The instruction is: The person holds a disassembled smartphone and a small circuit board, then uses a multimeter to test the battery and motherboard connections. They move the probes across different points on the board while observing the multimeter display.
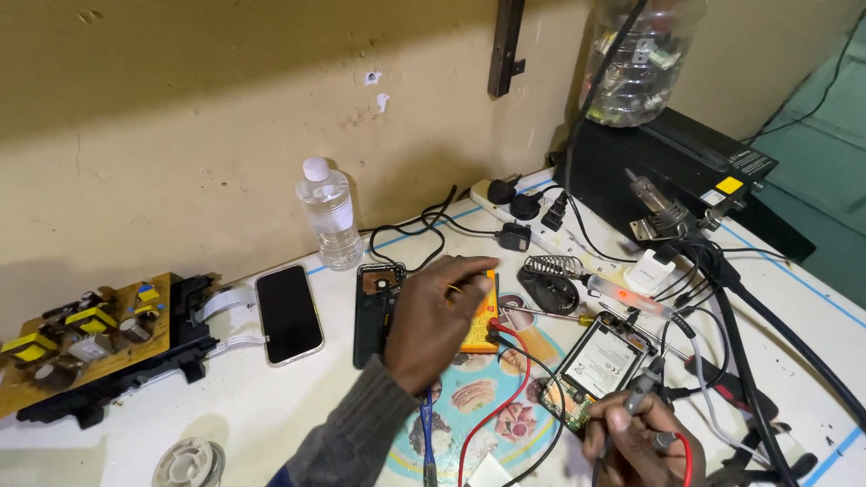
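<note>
My left hand (433, 317) rests on a yellow multimeter (479, 317), fingers bent over its dial. A red lead (494, 401) and a black lead run from the meter toward my right hand (636, 440). That hand pinches two probes (642, 390) whose tips sit near an opened phone (596, 362) with its battery showing. A black phone back cover (373, 311) lies beside my left hand.
A water bottle (329, 215), a dark-screened phone (289, 313) and a circuit board (86, 338) lie to the left. A power strip (532, 221), soldering stand (548, 281), black box (667, 162), screwdriver (550, 313) and tangled cables crowd the right. A solder spool (188, 463) sits near the front.
</note>
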